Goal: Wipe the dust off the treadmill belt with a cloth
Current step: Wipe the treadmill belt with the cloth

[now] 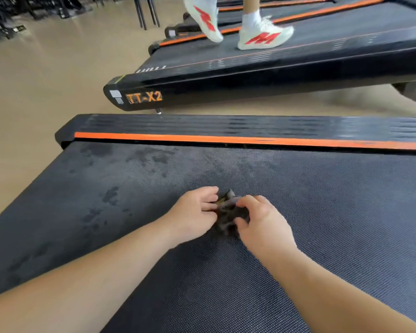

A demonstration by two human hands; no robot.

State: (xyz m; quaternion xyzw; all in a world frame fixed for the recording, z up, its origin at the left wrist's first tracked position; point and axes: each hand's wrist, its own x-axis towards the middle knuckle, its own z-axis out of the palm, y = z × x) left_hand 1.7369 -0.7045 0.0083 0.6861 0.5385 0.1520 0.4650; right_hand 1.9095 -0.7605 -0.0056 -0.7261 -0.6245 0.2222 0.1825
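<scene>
A dark crumpled cloth (pixel 228 213) lies bunched on the black textured treadmill belt (pixel 334 212). My left hand (pixel 195 212) grips the cloth's left side with curled fingers. My right hand (pixel 262 222) grips its right side, thumb and fingers pinching the fabric. Both forearms reach in from the bottom of the view. Damp dark patches (pixel 111 195) mark the belt to the left of the hands, and more lie near the far edge.
An orange stripe (pixel 226 138) runs along the treadmill's far side rail. Beyond it stands a second treadmill (pixel 144 98) labelled TT-X2, with a person's feet in white and red shoes (pixel 264 36) on its belt. Tan floor (pixel 34 104) lies to the left.
</scene>
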